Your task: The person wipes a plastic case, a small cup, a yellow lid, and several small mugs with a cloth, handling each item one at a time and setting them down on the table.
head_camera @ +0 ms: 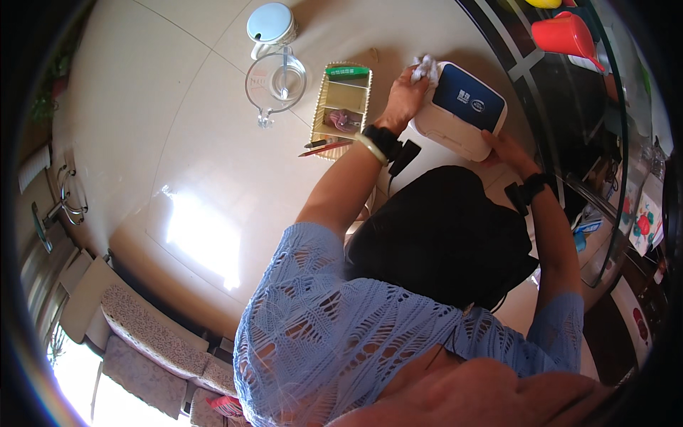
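A white plastic box [453, 128] with a dark blue panel [469, 96] on its lid rests tilted on the floor in front of me. The panel bears white writing. My left hand [408, 96] grips a crumpled pale cloth [426, 70] against the box's far left edge. At the near right corner, my right hand [504, 149] holds the box's side, its fingers partly hidden beneath. Close to my left forearm stands a cream divided basket [346, 97]. It contains a green packet [348, 72], a purplish item [341, 119] and pens [325, 148].
Beyond the basket are a clear measuring jug [267, 101] with a spoon inside and a mug with a light blue lid [269, 22]. A glass-topped table [581, 107] borders the right side, carrying a red plastic jug [563, 37]. A sofa [144, 331] stands at lower left.
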Available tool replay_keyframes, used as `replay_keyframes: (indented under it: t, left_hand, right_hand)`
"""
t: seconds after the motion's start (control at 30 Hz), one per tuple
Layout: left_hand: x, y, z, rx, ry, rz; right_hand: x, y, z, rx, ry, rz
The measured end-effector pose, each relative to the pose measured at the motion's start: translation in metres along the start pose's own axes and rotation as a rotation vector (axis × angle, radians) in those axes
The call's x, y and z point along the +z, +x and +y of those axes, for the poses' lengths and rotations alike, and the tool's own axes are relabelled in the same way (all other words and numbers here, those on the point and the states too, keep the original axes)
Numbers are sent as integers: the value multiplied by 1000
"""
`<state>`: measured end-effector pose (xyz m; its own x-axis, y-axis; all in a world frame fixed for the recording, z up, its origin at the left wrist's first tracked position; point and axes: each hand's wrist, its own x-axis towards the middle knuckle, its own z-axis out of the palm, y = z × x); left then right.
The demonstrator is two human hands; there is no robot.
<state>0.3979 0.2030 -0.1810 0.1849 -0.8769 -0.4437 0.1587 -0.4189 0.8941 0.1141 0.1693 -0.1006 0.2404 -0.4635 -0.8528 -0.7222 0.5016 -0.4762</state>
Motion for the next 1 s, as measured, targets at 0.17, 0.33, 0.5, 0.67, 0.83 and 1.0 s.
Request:
replay_keyframes:
  t: [0.17, 0.33, 0.5, 0.67, 0.83, 1.0]
  left_hand:
    - [-19, -47, 0, -152, -129, -32]
    - [-28, -85, -20, -437, -330, 4]
    - [-15, -54, 9, -34, 259, 250]
    - [-19, -4, -8, 32, 211, 173]
    - [-20, -44, -20, -100, 86, 135]
    - [-13, -71, -18, -250, -256, 62]
  right_hand:
    - [-2, 3, 4, 12, 53, -21]
    - [1, 0, -1, -18, 42, -25]
    - [-1, 5, 9, 47, 50, -24]
    - [-2, 6, -5, 82, -4, -52]
    - [0, 5, 3, -2, 81, -58]
    - [-5, 10, 7, 51, 71, -61]
